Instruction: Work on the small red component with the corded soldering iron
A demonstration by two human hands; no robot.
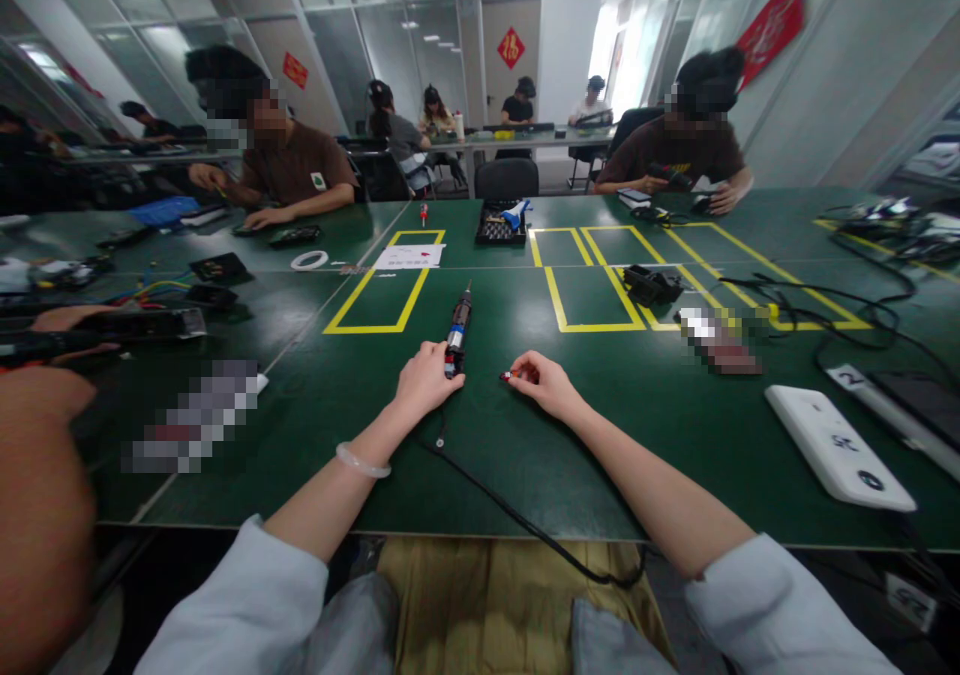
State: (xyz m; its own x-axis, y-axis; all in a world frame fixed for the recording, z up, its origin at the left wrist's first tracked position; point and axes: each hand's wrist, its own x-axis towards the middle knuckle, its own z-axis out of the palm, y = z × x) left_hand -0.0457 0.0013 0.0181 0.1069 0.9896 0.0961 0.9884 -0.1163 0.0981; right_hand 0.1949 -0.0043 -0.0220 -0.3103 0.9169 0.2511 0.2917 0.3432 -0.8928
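Counter [637,395] smooth, glossy. Tool [459,327] in my left hand [426,380]: metal tip, plastic-looking body. My bracelet [362,462] glossy, translucent; sleeves [247,605] matt cloth. White device [836,445] near counter's front edge: smooth plastic.

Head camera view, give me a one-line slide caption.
At a green table, the left hand holds a pointed tool while the right hand pinches a small part.

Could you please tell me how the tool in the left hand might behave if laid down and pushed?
The tool would probably be stiff, given its straight body. It may roll, being long and roughly cylindrical. Its slim tip might snag.
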